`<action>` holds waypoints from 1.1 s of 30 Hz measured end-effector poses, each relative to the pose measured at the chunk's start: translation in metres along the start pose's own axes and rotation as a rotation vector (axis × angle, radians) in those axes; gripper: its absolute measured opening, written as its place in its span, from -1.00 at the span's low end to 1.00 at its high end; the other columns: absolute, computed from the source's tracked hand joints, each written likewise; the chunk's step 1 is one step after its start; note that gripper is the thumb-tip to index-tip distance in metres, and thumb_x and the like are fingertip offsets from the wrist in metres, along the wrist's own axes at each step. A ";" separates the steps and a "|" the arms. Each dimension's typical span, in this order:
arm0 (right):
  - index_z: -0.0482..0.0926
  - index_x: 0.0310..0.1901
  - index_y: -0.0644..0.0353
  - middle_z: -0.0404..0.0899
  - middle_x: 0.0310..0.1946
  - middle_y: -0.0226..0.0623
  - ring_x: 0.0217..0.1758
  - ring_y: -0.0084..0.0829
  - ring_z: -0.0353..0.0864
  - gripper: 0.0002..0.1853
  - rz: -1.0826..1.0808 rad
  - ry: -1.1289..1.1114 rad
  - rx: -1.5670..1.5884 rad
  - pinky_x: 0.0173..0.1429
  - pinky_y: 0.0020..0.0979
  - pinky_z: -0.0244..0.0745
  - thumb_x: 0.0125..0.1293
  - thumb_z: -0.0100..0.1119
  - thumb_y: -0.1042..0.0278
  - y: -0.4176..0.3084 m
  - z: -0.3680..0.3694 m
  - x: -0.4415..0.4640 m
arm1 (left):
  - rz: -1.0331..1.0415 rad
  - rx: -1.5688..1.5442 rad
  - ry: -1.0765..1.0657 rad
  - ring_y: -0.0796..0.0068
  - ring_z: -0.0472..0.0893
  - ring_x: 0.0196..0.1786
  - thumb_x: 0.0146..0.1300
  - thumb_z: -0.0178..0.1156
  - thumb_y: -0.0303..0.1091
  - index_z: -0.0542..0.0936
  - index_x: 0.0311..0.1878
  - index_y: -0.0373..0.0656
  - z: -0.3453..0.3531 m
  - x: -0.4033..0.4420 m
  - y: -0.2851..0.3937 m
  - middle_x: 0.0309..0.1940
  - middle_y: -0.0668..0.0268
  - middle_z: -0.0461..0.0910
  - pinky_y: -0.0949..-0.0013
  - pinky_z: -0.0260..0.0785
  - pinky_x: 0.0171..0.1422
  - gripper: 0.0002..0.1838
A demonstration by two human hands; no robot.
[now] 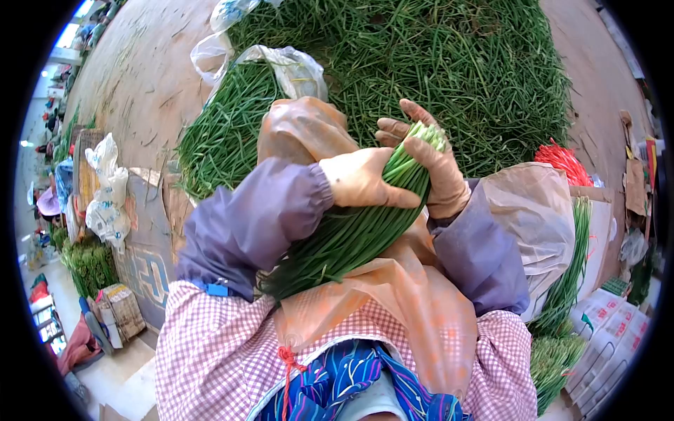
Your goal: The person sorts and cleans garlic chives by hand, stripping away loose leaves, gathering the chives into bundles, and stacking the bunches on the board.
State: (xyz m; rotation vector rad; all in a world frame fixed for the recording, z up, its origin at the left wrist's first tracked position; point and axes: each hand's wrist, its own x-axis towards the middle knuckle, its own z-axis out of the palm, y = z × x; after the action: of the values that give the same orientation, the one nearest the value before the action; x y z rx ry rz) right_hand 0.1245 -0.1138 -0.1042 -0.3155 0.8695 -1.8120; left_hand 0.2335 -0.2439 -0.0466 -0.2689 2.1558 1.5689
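A thick bunch of long green stalks, which look like garlic scapes, lies slantwise across my lap, its pale cut ends up and to the right. My left hand, in a tan glove, is wrapped over the upper part of the bunch, thumb pointing right. My right hand, gloved too, cups the pale ends from the right, thumb in front and fingers curved behind. Beneath the bunch is a translucent orange plastic apron. Its lower tips are partly hidden by my left sleeve.
A large heap of loose stalks spreads ahead, beside a plastic bag and a smaller pile. Red ties lie at right, above bunched stalks and a white printed carton. At left are cardboard and distant people.
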 end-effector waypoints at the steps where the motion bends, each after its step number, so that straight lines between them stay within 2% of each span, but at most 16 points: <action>1: 0.25 0.33 0.13 0.56 0.05 -0.07 0.13 -0.21 0.56 -0.30 0.015 0.066 -0.016 0.26 -0.19 0.49 0.19 0.37 0.31 -0.005 0.009 0.001 | 0.013 0.021 0.005 0.33 0.66 -0.05 0.10 0.38 0.08 0.51 0.05 -0.30 -0.001 0.004 -0.002 -0.13 0.14 0.66 0.32 0.48 0.07 -0.34; 3: 0.34 0.26 0.17 0.64 -0.10 -0.08 0.08 -0.19 0.60 -0.38 0.021 0.048 0.018 0.23 -0.18 0.50 0.17 0.36 0.37 -0.008 0.003 0.007 | -0.060 0.069 0.015 0.33 0.66 -0.08 0.08 0.39 0.09 0.56 0.02 -0.30 -0.004 0.009 0.004 -0.15 0.14 0.67 0.32 0.50 0.03 -0.35; 4: 0.42 0.15 0.18 0.68 -0.26 -0.10 -0.13 -0.26 0.69 -0.52 0.033 0.094 0.133 0.07 -0.29 0.61 0.19 0.30 0.55 -0.011 0.007 0.006 | -0.044 0.063 0.009 0.34 0.67 -0.09 0.08 0.39 0.08 0.57 0.01 -0.30 -0.004 0.017 -0.007 -0.15 0.14 0.67 0.31 0.51 0.02 -0.37; 7: 0.45 0.02 0.15 0.66 -0.31 -0.10 -0.24 -0.26 0.71 -0.62 -0.029 0.166 0.084 -0.08 -0.27 0.66 0.17 0.30 0.52 -0.021 0.003 0.006 | -0.033 -0.295 -0.121 0.35 0.64 -0.03 0.05 0.42 0.13 0.53 0.10 -0.28 -0.008 0.022 -0.004 -0.10 0.16 0.65 0.32 0.48 0.08 -0.28; 8: 0.45 0.00 0.13 0.66 -0.33 -0.11 -0.24 -0.27 0.69 -0.64 -0.040 0.200 0.057 -0.09 -0.25 0.66 0.18 0.29 0.48 -0.031 0.003 0.003 | -0.107 -0.294 -0.092 0.38 0.59 0.07 0.05 0.45 0.08 0.40 0.27 -0.28 -0.013 0.017 0.000 0.01 0.17 0.60 0.34 0.45 0.16 -0.16; 12: 0.48 0.02 0.11 0.62 -0.32 -0.30 -0.21 -0.27 0.67 -0.66 -0.196 0.323 0.097 -0.10 -0.20 0.66 0.22 0.30 0.39 -0.072 -0.046 0.008 | -0.010 -0.543 -0.164 0.42 0.49 0.21 0.09 0.47 -0.16 0.11 0.46 -0.28 -0.011 0.002 -0.007 0.20 0.17 0.49 0.31 0.36 0.31 -0.01; 13: 0.49 0.02 0.11 0.61 -0.32 -0.32 -0.21 -0.26 0.68 -0.67 -0.227 0.355 0.072 -0.10 -0.19 0.66 0.23 0.30 0.39 -0.084 -0.062 0.007 | -0.003 -0.402 -0.175 0.39 0.44 0.26 0.13 0.43 -0.22 0.09 0.47 -0.29 -0.011 -0.004 -0.006 0.24 0.16 0.46 0.30 0.28 0.38 -0.05; 19: 0.51 -0.05 0.13 0.59 -0.33 -0.30 -0.24 -0.24 0.67 -0.74 -0.309 0.547 -0.012 -0.10 -0.19 0.66 0.23 0.30 0.40 -0.136 -0.116 -0.015 | -0.001 -0.499 -0.228 0.38 0.33 0.36 0.26 0.29 -0.29 0.14 0.47 -0.30 -0.002 -0.048 -0.024 0.32 0.17 0.38 0.31 0.09 0.49 -0.20; 21: 0.53 -0.10 0.15 0.59 -0.34 -0.29 -0.26 -0.23 0.66 -0.76 -0.321 0.621 0.024 -0.10 -0.18 0.66 0.21 0.31 0.40 -0.143 -0.130 -0.022 | 0.017 -0.222 -0.140 0.31 0.39 0.34 0.24 0.29 -0.31 0.22 0.41 -0.34 -0.011 -0.060 -0.017 0.28 0.09 0.43 0.27 0.18 0.46 -0.27; 23: 0.54 -0.12 0.15 0.59 -0.34 -0.29 -0.27 -0.23 0.66 -0.76 -0.333 0.654 0.044 -0.10 -0.18 0.66 0.20 0.33 0.41 -0.145 -0.134 -0.029 | 0.038 0.127 0.154 0.24 0.45 0.30 0.24 0.27 -0.38 0.22 0.40 -0.34 -0.015 -0.069 0.002 0.27 0.05 0.43 0.22 0.24 0.43 -0.29; 24: 0.54 -0.13 0.15 0.59 -0.34 -0.29 -0.26 -0.23 0.66 -0.77 -0.333 0.671 0.024 -0.11 -0.18 0.66 0.19 0.33 0.41 -0.143 -0.136 -0.030 | 0.097 0.042 0.344 0.22 0.49 0.27 0.23 0.27 -0.41 0.23 0.40 -0.31 -0.011 -0.068 0.005 0.21 0.02 0.47 0.21 0.32 0.38 -0.30; 25: 0.55 -0.14 0.15 0.59 -0.34 -0.29 -0.26 -0.23 0.66 -0.77 -0.330 0.684 0.007 -0.11 -0.18 0.66 0.19 0.34 0.41 -0.141 -0.136 -0.030 | 0.200 0.190 0.547 0.19 0.54 0.20 0.21 0.28 -0.42 0.37 0.32 -0.26 -0.010 -0.065 0.014 0.08 0.02 0.54 0.25 0.40 0.27 -0.41; 27: 0.54 -0.15 0.17 0.58 -0.34 -0.28 -0.28 -0.25 0.64 -0.78 -0.328 0.695 0.014 -0.11 -0.19 0.66 0.19 0.33 0.42 -0.134 -0.133 -0.027 | 0.387 0.652 0.745 0.20 0.62 0.03 0.19 0.30 -0.42 0.54 0.14 -0.21 -0.015 -0.050 0.033 -0.06 0.08 0.60 0.30 0.49 0.07 -0.58; 29: 0.54 -0.15 0.18 0.58 -0.34 -0.27 -0.29 -0.26 0.63 -0.78 -0.325 0.705 0.029 -0.11 -0.19 0.66 0.19 0.33 0.42 -0.129 -0.133 -0.025 | 0.402 0.287 0.585 0.30 0.63 -0.15 0.18 0.33 -0.39 0.63 -0.01 -0.21 0.002 -0.031 0.043 -0.19 0.16 0.64 0.29 0.46 -0.08 -0.71; 31: 0.54 -0.16 0.20 0.58 -0.34 -0.27 -0.29 -0.28 0.62 -0.79 -0.314 0.704 0.024 -0.10 -0.19 0.66 0.19 0.32 0.44 -0.128 -0.135 -0.023 | 0.503 0.426 0.567 0.23 0.64 -0.21 0.16 0.34 -0.34 0.65 -0.06 -0.18 0.025 -0.001 0.050 -0.28 0.20 0.62 0.29 0.48 -0.19 -0.72; 33: 0.54 -0.17 0.21 0.58 -0.34 -0.26 -0.29 -0.29 0.62 -0.80 -0.344 0.709 0.050 -0.09 -0.19 0.67 0.19 0.32 0.45 -0.124 -0.129 -0.023 | 0.500 0.556 0.540 0.17 0.60 -0.14 0.14 0.32 -0.25 0.64 -0.04 -0.06 0.043 0.024 0.054 -0.21 0.22 0.57 0.17 0.46 -0.09 -0.69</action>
State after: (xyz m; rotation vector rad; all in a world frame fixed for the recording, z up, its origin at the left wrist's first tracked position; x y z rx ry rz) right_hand -0.0277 -0.0175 -0.1046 0.2512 1.3072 -2.3091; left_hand 0.2012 -0.1826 -0.0226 0.0490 3.1717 1.1171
